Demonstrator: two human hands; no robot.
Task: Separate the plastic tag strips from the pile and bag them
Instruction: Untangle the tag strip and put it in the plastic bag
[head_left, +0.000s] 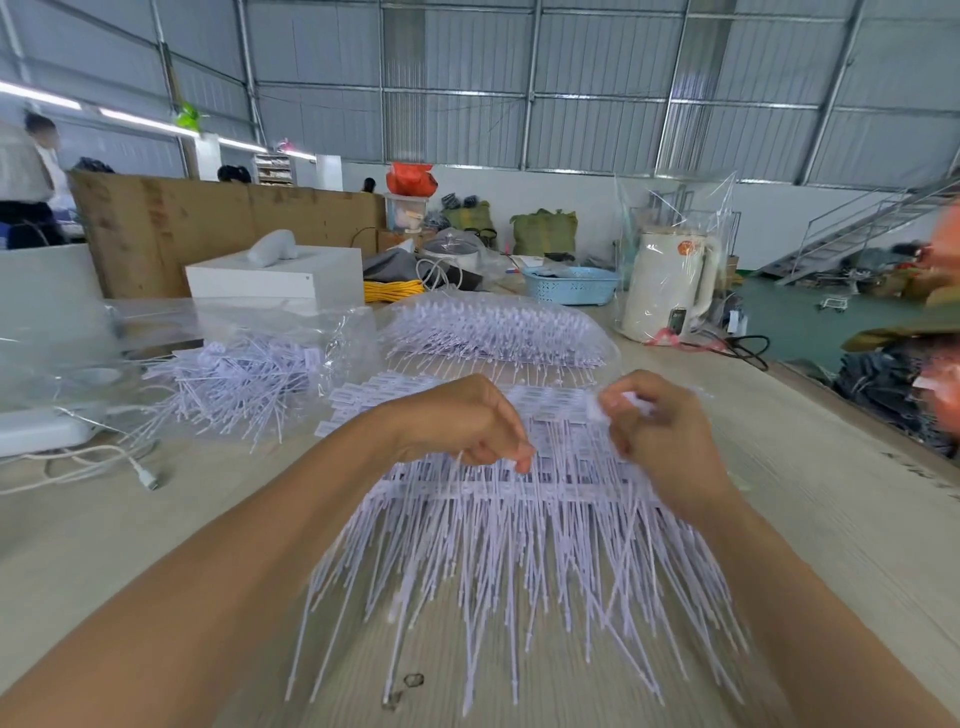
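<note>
Desk (810, 499): one, pale wood-grain top, carrying all items below.

Tag strips, near pile (493, 525): one pile, white plastic, lying at the middle of the desk directly under both hands; label ends point away from the person, thin tails fan toward the near edge. Individual strips too many and too blurred to count.

Left hand (462, 421): one, fingers curled downward, fingertips pinching at the label ends of the near pile.

Right hand (654, 421): one, fingers curled, pinching a small white tag piece (631, 401) raised just above the pile; motion blur hides the exact grip.

Bagged strips (498, 332): one stack, inside a clear plastic bag, on the desk just beyond the near pile.

Loose strips, left (234, 384): one tangled heap, partly covered by clear plastic, to the left of the bagged stack.

Clear plastic sheeting (62, 358): one crumpled mass at the far left of the desk.

White cable (93, 460): one, with plug, lying on the desk at the left.

White box (275, 278): one, behind the heaps.

Yellow cord coil (392, 291): one, beside the white box.

Blue basket (571, 286): one, at the far end of the desk.

White kettle (670, 286): one, wrapped in clear plastic, to the right of the basket.
</note>
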